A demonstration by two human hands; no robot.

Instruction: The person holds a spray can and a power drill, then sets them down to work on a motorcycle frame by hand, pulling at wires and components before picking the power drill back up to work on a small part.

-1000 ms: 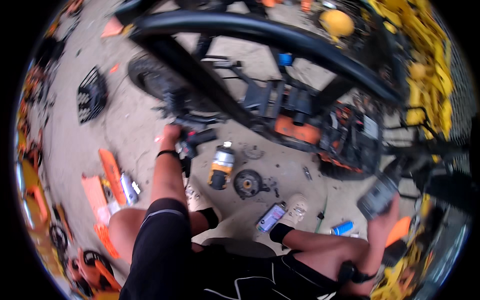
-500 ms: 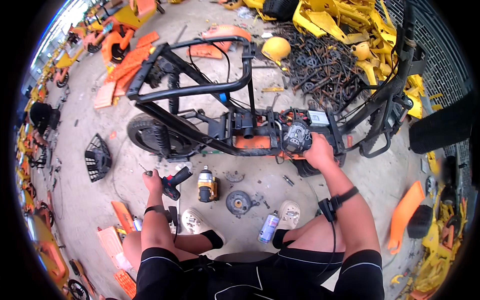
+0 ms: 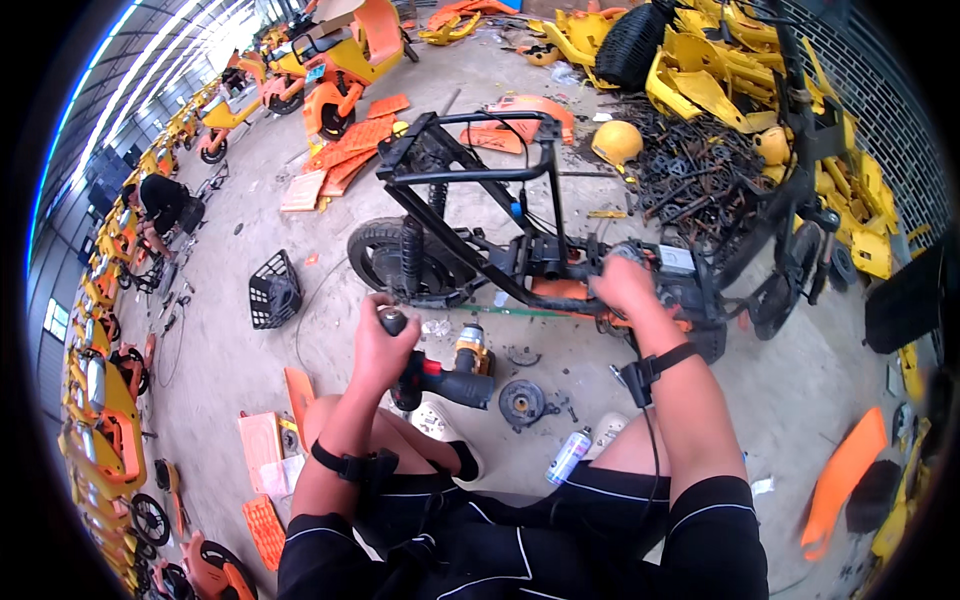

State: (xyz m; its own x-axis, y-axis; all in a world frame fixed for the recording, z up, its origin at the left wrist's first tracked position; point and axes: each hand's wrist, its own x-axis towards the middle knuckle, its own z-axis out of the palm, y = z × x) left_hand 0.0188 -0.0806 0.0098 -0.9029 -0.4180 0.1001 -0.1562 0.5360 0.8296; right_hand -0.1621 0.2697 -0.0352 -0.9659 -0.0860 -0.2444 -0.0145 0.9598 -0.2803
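Note:
My left hand (image 3: 382,350) is closed round the front end of a black and red cordless drill (image 3: 440,383), with the chuck showing at the thumb. Over the middle of a stripped black electric scooter frame (image 3: 470,178), my right hand (image 3: 625,285) is closed on a dark rounded part (image 3: 632,253), mostly hidden behind the fingers. Close to that hand lie the frame's open bay with wires and a silver box (image 3: 676,260). A yellow and black impact wrench (image 3: 473,352) stands on the floor beyond the drill. Nearby lies a round metal hub plate (image 3: 524,403).
A spray can (image 3: 569,456) lies between my feet. A black basket (image 3: 275,291) sits on the floor at left. Dark metal parts (image 3: 690,165) and yellow panels (image 3: 715,75) are heaped at the far right. Another person (image 3: 165,210) bends down at far left, near a row of scooters.
My left hand has lifted the drill and brought it right, closer to me. My right hand has tilted the dark rounded part away, so less of it shows. The view has shifted left.

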